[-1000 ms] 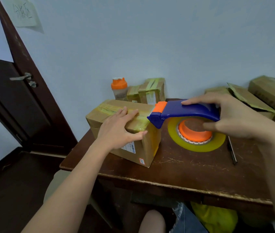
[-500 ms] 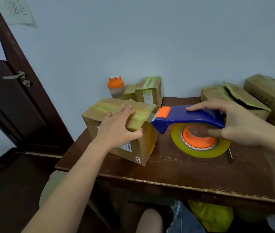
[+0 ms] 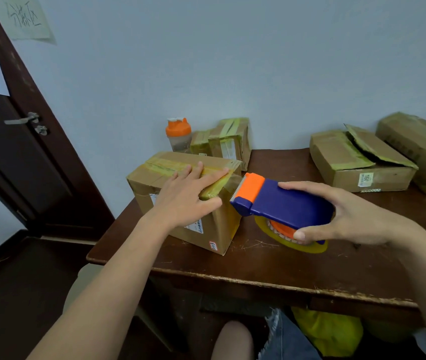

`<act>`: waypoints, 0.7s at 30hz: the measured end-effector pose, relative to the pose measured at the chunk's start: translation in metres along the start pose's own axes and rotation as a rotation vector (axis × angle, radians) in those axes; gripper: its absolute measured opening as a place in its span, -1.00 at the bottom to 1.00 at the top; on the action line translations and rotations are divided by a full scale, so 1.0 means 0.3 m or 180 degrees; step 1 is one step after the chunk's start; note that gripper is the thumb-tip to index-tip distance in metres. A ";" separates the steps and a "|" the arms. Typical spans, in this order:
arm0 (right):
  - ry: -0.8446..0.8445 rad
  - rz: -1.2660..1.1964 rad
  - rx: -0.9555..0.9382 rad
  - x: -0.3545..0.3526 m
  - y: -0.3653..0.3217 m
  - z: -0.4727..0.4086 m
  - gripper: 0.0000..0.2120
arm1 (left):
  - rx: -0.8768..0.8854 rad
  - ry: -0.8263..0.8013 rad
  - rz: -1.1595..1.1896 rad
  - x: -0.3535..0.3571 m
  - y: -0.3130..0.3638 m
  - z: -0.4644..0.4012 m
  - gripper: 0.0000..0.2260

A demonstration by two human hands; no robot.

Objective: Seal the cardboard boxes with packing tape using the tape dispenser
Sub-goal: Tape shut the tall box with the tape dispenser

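Tilted nose-down now, the tape dispenser (image 3: 282, 203) has swung off the box's top edge toward its side. Its body sits in the grip of the right hand (image 3: 342, 216), fingers curled round it. Just ahead of that grip, the left hand (image 3: 183, 196) lies flat on the cardboard box (image 3: 193, 198), likely pinning the fresh tape (image 3: 228, 181). Bare worktop (image 3: 258, 258) lies below and nearer the person.

Orange-lidded shaker bottle (image 3: 178, 135) (by wall)

bare table (image 3: 271, 266) in front, taped box (image 3: 180, 203) blocking left, torn boxes (image 3: 357, 162) crowding right rear
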State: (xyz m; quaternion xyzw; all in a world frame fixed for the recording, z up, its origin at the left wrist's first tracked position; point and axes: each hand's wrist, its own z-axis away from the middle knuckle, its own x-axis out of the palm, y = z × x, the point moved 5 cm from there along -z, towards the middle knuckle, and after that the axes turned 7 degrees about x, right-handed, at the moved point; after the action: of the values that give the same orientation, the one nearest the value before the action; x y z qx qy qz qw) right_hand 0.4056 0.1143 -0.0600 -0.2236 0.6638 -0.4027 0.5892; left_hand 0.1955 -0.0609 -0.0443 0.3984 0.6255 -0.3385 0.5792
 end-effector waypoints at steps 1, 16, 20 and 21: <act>0.0067 0.0255 0.0051 0.007 -0.001 -0.006 -0.24 | 0.0008 -0.0024 -0.0005 0.001 0.001 -0.001 -0.39; 0.0396 0.1072 0.0009 0.120 0.035 -0.069 -0.16 | 0.0055 -0.0005 0.0252 -0.013 0.016 0.002 -0.44; 0.0609 0.0787 -0.0025 0.086 0.054 -0.037 -0.20 | -0.0006 0.0185 0.0206 -0.010 0.019 0.000 -0.46; 0.0632 0.0850 -0.0048 0.074 0.056 -0.031 -0.19 | -0.0020 0.0185 0.0209 -0.010 0.021 -0.001 -0.45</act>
State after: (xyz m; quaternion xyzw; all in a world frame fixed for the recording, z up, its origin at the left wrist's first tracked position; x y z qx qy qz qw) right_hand 0.3949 0.1095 -0.0869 -0.0968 0.7456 -0.3359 0.5673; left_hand 0.2011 -0.0581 -0.0409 0.4266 0.6297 -0.3056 0.5728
